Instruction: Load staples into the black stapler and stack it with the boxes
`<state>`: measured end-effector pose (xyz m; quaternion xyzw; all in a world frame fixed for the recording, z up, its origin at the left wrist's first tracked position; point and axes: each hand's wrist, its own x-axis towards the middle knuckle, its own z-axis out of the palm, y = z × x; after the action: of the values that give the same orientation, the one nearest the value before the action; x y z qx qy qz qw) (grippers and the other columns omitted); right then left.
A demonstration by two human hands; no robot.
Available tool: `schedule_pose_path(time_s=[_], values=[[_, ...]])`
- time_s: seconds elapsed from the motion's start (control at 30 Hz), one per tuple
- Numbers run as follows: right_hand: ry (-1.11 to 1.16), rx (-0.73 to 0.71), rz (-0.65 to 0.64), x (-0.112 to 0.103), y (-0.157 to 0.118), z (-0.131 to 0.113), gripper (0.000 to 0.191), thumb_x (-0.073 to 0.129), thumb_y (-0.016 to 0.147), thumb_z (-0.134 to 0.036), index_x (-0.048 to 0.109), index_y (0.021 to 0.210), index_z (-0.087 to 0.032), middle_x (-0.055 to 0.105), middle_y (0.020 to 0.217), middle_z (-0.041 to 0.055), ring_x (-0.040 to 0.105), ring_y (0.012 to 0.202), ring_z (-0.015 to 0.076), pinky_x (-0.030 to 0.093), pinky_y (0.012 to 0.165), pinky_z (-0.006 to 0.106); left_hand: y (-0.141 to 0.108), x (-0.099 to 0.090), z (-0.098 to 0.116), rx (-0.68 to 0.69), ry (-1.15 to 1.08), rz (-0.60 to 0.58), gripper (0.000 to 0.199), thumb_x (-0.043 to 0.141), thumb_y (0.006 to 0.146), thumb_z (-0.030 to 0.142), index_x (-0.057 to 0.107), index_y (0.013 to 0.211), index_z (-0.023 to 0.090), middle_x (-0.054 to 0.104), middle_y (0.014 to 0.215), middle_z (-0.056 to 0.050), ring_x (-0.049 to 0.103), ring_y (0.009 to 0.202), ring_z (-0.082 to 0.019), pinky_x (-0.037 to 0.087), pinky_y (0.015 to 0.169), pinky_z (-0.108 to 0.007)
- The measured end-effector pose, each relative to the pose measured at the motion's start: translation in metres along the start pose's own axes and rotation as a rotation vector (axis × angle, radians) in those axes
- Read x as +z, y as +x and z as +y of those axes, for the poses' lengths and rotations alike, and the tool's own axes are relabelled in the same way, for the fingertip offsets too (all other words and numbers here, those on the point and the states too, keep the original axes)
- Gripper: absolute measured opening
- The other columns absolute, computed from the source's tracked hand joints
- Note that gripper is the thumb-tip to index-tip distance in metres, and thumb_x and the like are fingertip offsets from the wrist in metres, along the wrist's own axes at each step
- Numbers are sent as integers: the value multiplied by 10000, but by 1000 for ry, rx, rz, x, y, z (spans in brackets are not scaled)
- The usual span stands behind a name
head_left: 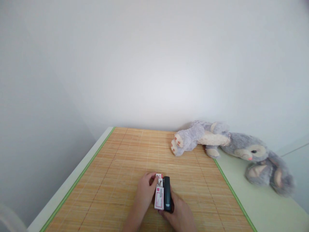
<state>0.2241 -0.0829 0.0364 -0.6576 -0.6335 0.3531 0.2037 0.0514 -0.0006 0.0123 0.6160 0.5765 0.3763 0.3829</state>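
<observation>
A dark stapler (pixel 167 195) lies lengthwise on the bamboo mat, pointing away from me. Close along its left side are two small white boxes with red print, one behind the other: the near box (pixel 159 199) and the far box (pixel 159 177). My left hand (pixel 145 189) pinches the far box from the left, thumb and fingers at its edge. From the right, my right hand (pixel 180 211) is closed around the stapler, its thumb at the near end by the near box. Some of its fingers are hidden behind the stapler.
A bamboo mat (pixel 135 154) with green edging covers most of the pale table (pixel 270 206). At the back right a grey plush rabbit (pixel 214 138) lies on its side, reaching past the mat's edge. A white wall (pixel 145 64) stands behind the table.
</observation>
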Motion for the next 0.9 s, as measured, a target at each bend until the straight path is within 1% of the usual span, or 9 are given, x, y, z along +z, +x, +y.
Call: schedule_pose_path(time_s=[0.1,0.17,0.23,0.27,0.33,0.43,0.53,0.73,0.9], values=[[25,-14,-6,-2,-1,-2,754,685,733,-229,537,1472,-259,736,1269,86,699,1144,304,515,942,352,-9,-2,4,3,8,28,400,500,978,475,758,1136,214,739,1105,-98,694,1027,-255,541,958,-419],[48,-30,-21,-5,-2,-4,799,692,714,-217,517,1492,-261,724,1298,86,689,1169,308,510,962,357,-18,0,5,-18,-9,110,458,427,1014,487,703,1255,212,700,1232,-114,661,1156,-266,502,1060,-455],[65,-43,-31,-7,-2,-6,832,698,697,-210,503,1505,-262,715,1319,85,678,1192,313,507,971,360,-30,8,4,-67,-83,204,502,370,1037,492,619,1373,214,622,1402,-118,577,1325,-264,422,1176,-478],[70,-46,-34,-7,-2,-7,850,700,694,-209,490,1515,-263,715,1321,84,678,1192,314,508,969,360,-36,14,3,-98,-144,222,516,361,1040,496,578,1418,220,571,1482,-108,521,1398,-257,380,1220,-476],[69,-42,-41,-8,-2,-8,874,694,697,-208,460,1537,-265,726,1299,84,693,1162,313,515,951,359,-48,29,0,-150,-272,178,547,370,1033,508,496,1493,241,466,1599,-73,419,1492,-240,325,1265,-458],[41,-26,-44,-8,0,-8,856,667,711,-199,459,1539,-266,757,1229,85,724,1082,309,524,907,350,-59,50,-4,-181,-347,104,606,365,1023,520,376,1573,267,358,1669,-34,335,1541,-228,287,1286,-451],[20,-31,-34,-7,1,-6,811,651,712,-188,503,1507,-257,774,1175,91,734,1042,306,526,880,339,-64,61,-5,-165,-307,130,621,326,1023,518,328,1595,276,308,1690,-25,274,1565,-229,232,1301,-469],[18,-60,-48,-10,2,-6,710,623,712,-173,583,1419,-222,784,1098,95,737,983,280,533,845,318,-64,62,-1,-148,-262,95,642,243,1039,529,249,1617,249,229,1716,-54,232,1578,-210,202,1304,-442],[56,-124,-42,-14,1,-9,715,610,730,-178,556,1443,-221,775,1115,100,736,978,271,532,846,317,-65,60,2,-133,-229,101,652,260,1031,554,260,1611,256,255,1706,-64,260,1570,-212,243,1292,-410]])
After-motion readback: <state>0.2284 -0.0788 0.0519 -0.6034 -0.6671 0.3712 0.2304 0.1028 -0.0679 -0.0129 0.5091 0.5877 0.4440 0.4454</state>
